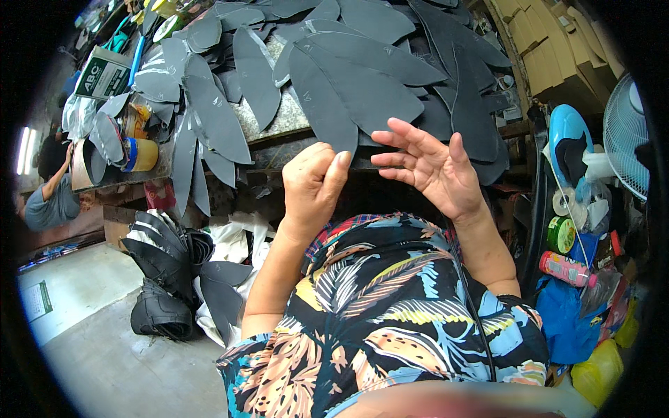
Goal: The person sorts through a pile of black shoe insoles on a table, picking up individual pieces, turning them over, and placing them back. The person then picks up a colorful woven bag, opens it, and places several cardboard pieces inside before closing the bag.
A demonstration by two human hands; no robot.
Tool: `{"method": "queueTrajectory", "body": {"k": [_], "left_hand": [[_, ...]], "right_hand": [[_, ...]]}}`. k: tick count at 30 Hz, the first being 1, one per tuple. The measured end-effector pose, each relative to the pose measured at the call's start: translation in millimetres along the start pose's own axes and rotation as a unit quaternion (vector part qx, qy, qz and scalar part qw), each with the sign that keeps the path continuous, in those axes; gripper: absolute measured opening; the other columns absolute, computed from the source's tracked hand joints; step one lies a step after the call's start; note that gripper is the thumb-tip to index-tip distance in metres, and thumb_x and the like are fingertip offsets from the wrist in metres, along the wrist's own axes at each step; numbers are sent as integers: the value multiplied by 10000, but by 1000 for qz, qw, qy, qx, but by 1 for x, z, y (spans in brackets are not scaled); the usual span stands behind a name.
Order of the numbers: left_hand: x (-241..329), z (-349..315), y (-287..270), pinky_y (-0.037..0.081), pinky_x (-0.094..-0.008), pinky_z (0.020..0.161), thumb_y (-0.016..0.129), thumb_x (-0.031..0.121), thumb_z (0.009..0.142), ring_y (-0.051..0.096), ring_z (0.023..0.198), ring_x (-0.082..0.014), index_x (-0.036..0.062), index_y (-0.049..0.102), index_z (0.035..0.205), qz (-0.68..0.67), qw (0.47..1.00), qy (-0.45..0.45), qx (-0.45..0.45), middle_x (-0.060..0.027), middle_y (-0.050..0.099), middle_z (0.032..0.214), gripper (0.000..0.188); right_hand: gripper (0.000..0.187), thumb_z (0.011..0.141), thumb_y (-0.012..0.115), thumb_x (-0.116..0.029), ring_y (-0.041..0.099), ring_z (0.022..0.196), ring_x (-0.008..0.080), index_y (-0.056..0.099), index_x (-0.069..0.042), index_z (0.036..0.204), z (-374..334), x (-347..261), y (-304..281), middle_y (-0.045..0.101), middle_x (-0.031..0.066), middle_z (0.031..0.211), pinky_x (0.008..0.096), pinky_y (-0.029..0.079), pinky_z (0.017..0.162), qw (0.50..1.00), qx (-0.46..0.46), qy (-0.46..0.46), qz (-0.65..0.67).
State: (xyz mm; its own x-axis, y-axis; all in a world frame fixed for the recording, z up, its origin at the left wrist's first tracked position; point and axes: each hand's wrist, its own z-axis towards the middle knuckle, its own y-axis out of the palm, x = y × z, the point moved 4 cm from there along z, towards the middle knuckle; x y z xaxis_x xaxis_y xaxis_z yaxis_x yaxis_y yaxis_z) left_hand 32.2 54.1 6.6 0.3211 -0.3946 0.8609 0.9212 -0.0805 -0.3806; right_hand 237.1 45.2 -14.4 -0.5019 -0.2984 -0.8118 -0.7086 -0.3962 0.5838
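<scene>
My left hand point(313, 182) is raised in front of my body, its fingers curled into a fist with the thumb laid against them. Nothing sticks out of the fist. Beside it my right hand point(435, 167) is held up, fingers spread and slightly bent, palm showing, with nothing in it. Both hands appear above the near edge of a worktable. Just beyond them lie large dark grey leaf-shaped cut pieces point(327, 104), overlapping in heaps, some with small pale marks. Neither hand visibly grips a piece; whether a fingertip touches one I cannot tell.
Left on the table are a yellow jar with a blue lid point(141, 155) and a green-and-white box point(103, 74). Rolled black material point(162, 306) lies on the floor. At right stand a fan point(624, 132), a pink bottle point(566, 269) and cardboard point(550, 45). Another person point(52, 198) is far left.
</scene>
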Motion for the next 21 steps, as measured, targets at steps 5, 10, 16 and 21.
{"method": "queueTrajectory", "body": {"k": [5, 10, 16, 21], "left_hand": [[17, 8, 15, 547, -321, 683, 726, -17, 798, 649, 821, -281, 52, 658, 1136, 33, 997, 70, 19, -140, 623, 1064, 352], [24, 14, 22, 529, -361, 669, 736, 97, 789, 622, 799, -270, 70, 685, 1029, 196, 962, 186, -50, -70, 648, 893, 247], [17, 10, 17, 476, -395, 621, 726, 68, 792, 571, 706, -316, 19, 606, 813, 219, 959, 165, -76, -117, 579, 777, 132], [-4, 13, -15, 457, -400, 649, 700, 111, 872, 556, 726, -325, 16, 582, 782, 241, 964, 101, 51, -123, 564, 770, 176]], "right_hand": [[1025, 924, 258, -785, 492, 1324, 308, 313, 57, 1506, -5, 5, 2, 427, 239, 1490, 444, 388, 1108, 999, -33, 24, -26], [1030, 918, 308, -781, 494, 1317, 296, 365, 87, 1471, -15, 9, 7, 494, 216, 1419, 420, 372, 1109, 989, -71, 31, -122], [1005, 910, 368, -776, 579, 1226, 311, 458, 92, 1409, -22, -13, 6, 553, 234, 1362, 409, 435, 1061, 982, -64, -6, -175], [878, 912, 512, -684, 631, 1160, 300, 523, 68, 1365, -40, -58, -19, 629, 228, 1265, 407, 461, 1036, 943, 45, -125, -306]]}}
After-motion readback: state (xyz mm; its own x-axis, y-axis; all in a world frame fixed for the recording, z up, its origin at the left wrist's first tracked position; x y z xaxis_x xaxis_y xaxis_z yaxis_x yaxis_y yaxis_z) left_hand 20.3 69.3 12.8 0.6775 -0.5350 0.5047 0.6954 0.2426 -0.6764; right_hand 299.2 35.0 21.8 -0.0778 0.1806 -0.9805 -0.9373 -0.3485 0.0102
